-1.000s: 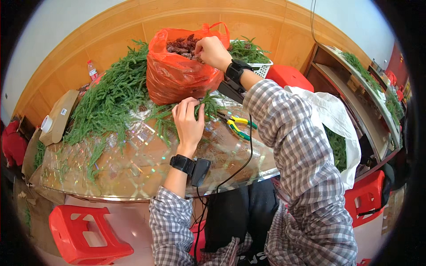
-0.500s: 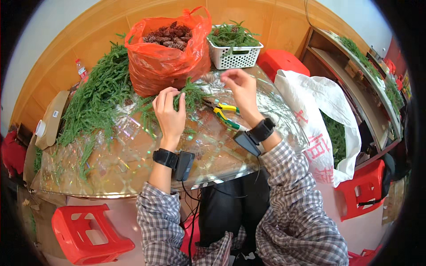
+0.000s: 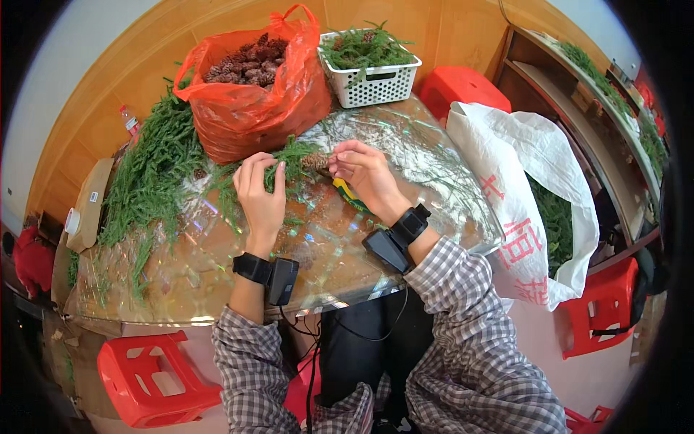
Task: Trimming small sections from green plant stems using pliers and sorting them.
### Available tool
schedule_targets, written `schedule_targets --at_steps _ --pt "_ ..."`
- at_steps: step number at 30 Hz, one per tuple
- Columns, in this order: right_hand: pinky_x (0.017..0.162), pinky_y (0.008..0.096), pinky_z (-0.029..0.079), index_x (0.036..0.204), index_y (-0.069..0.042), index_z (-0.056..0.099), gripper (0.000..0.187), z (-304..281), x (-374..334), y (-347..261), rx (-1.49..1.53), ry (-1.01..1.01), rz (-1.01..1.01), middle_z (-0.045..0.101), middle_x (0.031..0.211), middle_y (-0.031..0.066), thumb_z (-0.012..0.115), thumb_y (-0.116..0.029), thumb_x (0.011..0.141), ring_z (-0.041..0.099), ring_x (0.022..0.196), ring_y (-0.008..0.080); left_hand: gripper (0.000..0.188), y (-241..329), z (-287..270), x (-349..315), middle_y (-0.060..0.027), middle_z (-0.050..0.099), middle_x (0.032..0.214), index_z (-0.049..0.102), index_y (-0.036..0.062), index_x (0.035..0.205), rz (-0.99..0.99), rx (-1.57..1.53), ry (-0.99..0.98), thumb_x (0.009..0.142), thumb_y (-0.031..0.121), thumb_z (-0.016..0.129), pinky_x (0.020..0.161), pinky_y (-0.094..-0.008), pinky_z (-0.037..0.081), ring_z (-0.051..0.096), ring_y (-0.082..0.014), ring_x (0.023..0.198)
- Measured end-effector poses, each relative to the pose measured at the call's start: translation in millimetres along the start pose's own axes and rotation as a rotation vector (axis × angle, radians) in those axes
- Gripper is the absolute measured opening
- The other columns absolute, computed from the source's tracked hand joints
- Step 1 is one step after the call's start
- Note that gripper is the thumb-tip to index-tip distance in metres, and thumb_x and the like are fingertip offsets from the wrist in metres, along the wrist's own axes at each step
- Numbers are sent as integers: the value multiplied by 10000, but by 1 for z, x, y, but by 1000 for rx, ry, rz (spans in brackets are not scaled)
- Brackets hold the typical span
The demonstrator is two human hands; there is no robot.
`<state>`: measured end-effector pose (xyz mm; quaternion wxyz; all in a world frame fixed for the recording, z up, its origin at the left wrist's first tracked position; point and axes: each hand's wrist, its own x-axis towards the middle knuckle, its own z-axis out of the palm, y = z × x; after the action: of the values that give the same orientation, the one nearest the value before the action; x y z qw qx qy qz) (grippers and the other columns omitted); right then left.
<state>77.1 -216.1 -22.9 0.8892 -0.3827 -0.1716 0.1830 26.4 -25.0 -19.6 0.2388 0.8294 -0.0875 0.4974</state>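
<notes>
My left hand [image 3: 259, 189] is closed on a green evergreen sprig [image 3: 295, 155] above the table, its fingers bent over the stem end. A brown pine cone [image 3: 315, 161] lies against the sprig's right side. My right hand [image 3: 367, 179] pinches at the cone's right end; whether its fingertips grip the scales or a thin wire there cannot be made out. Beneath the right hand are pliers with yellow and green handles [image 3: 347, 192], partly covered by it.
A red plastic bag [image 3: 253, 130] of pine cones and a white basket [image 3: 379, 87] of greenery stand at the back. Evergreen branches [image 3: 155, 173] spread at left. A white sack [image 3: 499, 181] hangs at right. Red stools [image 3: 155, 380] flank the glossy, film-covered table [image 3: 195, 289].
My right hand has come down and toward the left hand, bringing the pine cone against the sprig and covering part of the pliers. The whole view has shifted slightly.
</notes>
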Motion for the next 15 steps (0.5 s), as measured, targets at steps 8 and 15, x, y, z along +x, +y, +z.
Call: schedule_targets --at_steps 8,15 --pt "759 281 439 947 -39 586 146 -3 3 1 -103 78 -27 599 829 21 589 -80 808 561 789 123 124 2 3 -1 -79 600 960 593 25 878 6 8 -4 787 70 664 866 -372 372 543 -268 931" --pt "782 281 449 946 -46 592 143 3 0 1 -113 99 -3 593 859 12 590 -75 806 564 798 115 132 9 3 -1 -79 598 953 592 25 876 15 -5 -45 777 63 670 868 -371 369 542 -267 927"
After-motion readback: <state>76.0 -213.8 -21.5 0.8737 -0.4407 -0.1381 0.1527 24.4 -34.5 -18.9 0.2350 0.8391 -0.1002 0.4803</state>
